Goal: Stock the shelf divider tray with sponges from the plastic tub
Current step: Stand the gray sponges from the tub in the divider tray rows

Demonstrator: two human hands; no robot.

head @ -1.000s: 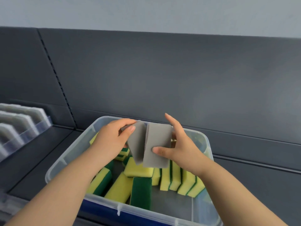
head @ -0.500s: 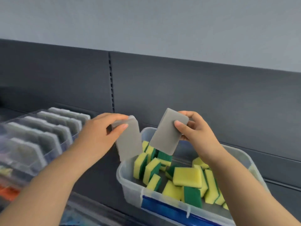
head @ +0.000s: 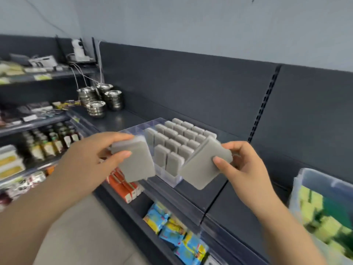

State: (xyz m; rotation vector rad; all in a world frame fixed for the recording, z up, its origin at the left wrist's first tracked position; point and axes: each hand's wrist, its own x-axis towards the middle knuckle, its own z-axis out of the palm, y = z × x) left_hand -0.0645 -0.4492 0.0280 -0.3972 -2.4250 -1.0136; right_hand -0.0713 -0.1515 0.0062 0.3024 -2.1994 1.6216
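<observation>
Two hands held over a dark shelf (head: 214, 194), each with one grey sponge. The left hand (head: 89, 155) pinches the left sponge (head: 136, 165) by its upper edge, thumb on the near face and curled fingers behind; the sponge hangs tilted, just left of the near-left corner of the tray (head: 171, 179) and partly in front of it. The right hand (head: 243, 165) pinches the right sponge (head: 203, 166) in the same way, thumb on the near face and fingers wrapped round the far side; this sponge slants down to the left, its lower corner in front of the tray's near-right end. Whether either sponge touches the tray cannot be told. The tray is clear plastic with dividers and stands on the shelf between the two hands; its lanes hold rows of upright grey sponges (head: 177, 138) running from near to far. The tub (head: 305, 180), translucent and blurred, sits at the right edge, well apart from the tray, with yellow-and-green sponges (head: 315, 213) inside. Far left on the same shelf stand stacked steel bowls (head: 103, 101). Below the shelf's near edge are orange packs (head: 124, 186) and blue packets (head: 177, 229). Bottles (head: 51, 139) fill a lower shelf at the left. A dark back panel (head: 191, 88) rises behind the tray.
</observation>
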